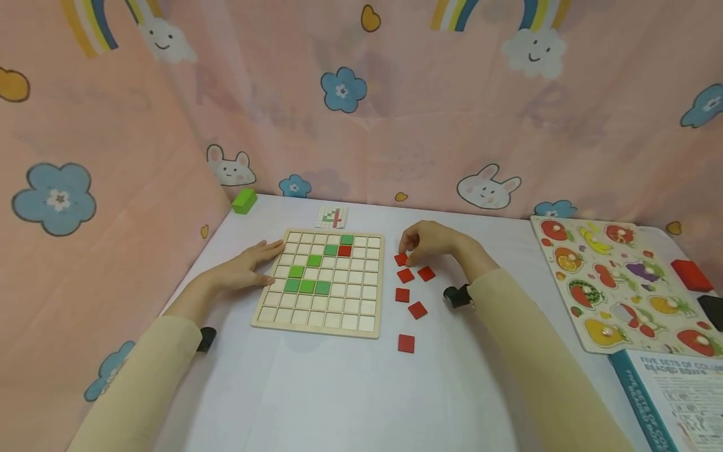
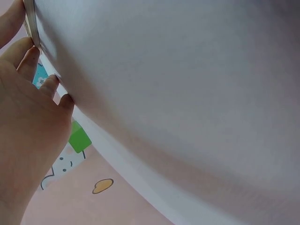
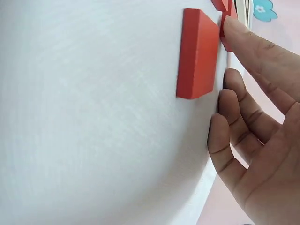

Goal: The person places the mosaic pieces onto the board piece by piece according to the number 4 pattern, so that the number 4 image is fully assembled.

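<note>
A wooden grid board [image 1: 316,329] lies on the white table, holding several green tiles [image 1: 314,260] and one red tile [image 1: 344,251]. My left hand [image 1: 241,267] rests at the board's left edge, fingers extended and thumb on its rim; the left wrist view shows its fingertips against that edge. Right of the board, my right hand [image 1: 432,243] pinches a red tile [image 1: 400,259] at table level between thumb and fingers. In the right wrist view, the thumb [image 3: 236,29] lies against that tile, and another red tile [image 3: 199,56] sits nearer the camera.
More loose red tiles [image 1: 406,343] are scattered right of the board. A small pattern card [image 1: 332,218] lies behind it. A green block [image 1: 245,201] stands at the back left. On the right are a fruit puzzle board [image 1: 621,282], a red block [image 1: 691,275] and a box [image 1: 678,395].
</note>
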The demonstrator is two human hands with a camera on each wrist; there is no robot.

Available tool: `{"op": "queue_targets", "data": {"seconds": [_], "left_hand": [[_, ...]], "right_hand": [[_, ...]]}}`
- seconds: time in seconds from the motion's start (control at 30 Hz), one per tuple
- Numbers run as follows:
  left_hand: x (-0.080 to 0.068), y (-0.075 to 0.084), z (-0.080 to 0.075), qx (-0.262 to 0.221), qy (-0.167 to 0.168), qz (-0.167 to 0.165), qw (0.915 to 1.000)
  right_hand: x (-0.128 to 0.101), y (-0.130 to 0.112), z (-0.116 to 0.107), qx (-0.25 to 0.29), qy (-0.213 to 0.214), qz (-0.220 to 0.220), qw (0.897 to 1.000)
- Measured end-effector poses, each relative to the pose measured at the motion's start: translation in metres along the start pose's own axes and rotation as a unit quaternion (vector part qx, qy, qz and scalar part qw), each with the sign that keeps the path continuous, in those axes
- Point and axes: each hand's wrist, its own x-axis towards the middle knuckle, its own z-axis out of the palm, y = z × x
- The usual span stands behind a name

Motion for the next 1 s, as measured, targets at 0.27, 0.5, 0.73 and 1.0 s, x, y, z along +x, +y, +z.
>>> {"op": "queue_targets", "data": {"seconds": [0.27,0.5,0.73,1.0], "left_hand": [[0.001,-0.003,0.001,0.003,0.003,0.002,1.0000],[0.000,-0.003,0.000,0.000,0.000,-0.003,1.0000],[0.001,-0.002,0.000,-0.002,0.001,-0.007,1.0000],[0.001,-0.002,0.000,0.000,-0.001,-0.001,1.0000]], "right_hand": [[0.003,-0.006,-0.002,0.007,0.036,-0.019,0.999],[0.013,-0.034,0.011,0.104,0.082,-0.043,0.990],[0.026,-0.069,0.035,0.114,0.095,-0.054,0.988],[0.037,-0.093,0.053,0.083,0.104,-0.062,0.989]]}}
